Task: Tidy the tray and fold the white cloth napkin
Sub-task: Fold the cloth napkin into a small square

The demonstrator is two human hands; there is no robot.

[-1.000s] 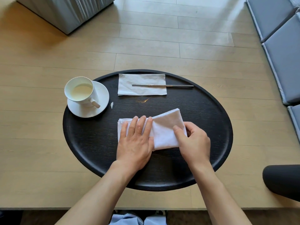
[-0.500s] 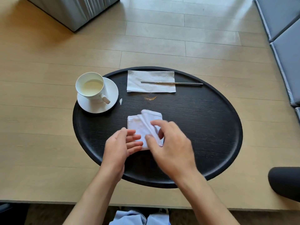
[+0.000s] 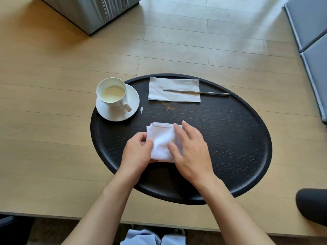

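The white cloth napkin (image 3: pixel 161 138) lies folded into a small square near the middle of the black oval tray (image 3: pixel 238 138). My left hand (image 3: pixel 138 152) grips the napkin's left edge with curled fingers. Spread flat, my right hand (image 3: pixel 191 151) presses on the napkin's right half and hides that side. At the tray's left rim a white cup (image 3: pixel 111 92) with pale liquid stands on a saucer (image 3: pixel 134 103). A paper napkin (image 3: pixel 174 89) lies at the tray's far edge, and a metal stick (image 3: pixel 196 92) rests across it.
A small white scrap (image 3: pixel 141 109) and brownish crumbs (image 3: pixel 170 107) lie on the tray between saucer and paper napkin. The tray sits on a light wooden table. Grey cushions (image 3: pixel 311 41) are at the right, a grey box (image 3: pixel 92 11) at the back, a dark rounded object (image 3: pixel 313 204) at the lower right.
The napkin went from a wide strip to a small square as my right hand carried its right end over to the left. My right hand now lies flat on it; my left holds the left edge.
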